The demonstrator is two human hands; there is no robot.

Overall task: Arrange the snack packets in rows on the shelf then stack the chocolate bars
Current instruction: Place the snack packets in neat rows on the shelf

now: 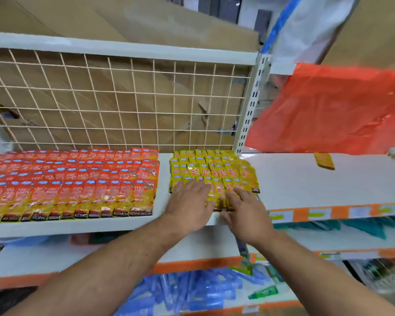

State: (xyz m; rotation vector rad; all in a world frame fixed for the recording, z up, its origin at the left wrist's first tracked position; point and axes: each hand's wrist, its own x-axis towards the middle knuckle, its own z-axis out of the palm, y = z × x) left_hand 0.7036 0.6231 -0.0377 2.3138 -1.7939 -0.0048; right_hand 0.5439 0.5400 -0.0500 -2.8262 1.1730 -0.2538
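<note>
So nearest the camera, both hands are flat and spread, palms down, not gripping anything: left hand (190, 200) and right hand (247, 212) press on the front row of the yellow snack packets (211, 169), which sit on the white shelf (306, 179). Packets run long axis front to back, tops pointing at the wire grid (114, 99). Just left, apart from them, lies a bigger block of orange snack packets (73, 179), same direction. Further right, 1 loose yellow packet (324, 161) lies alone.
</note>
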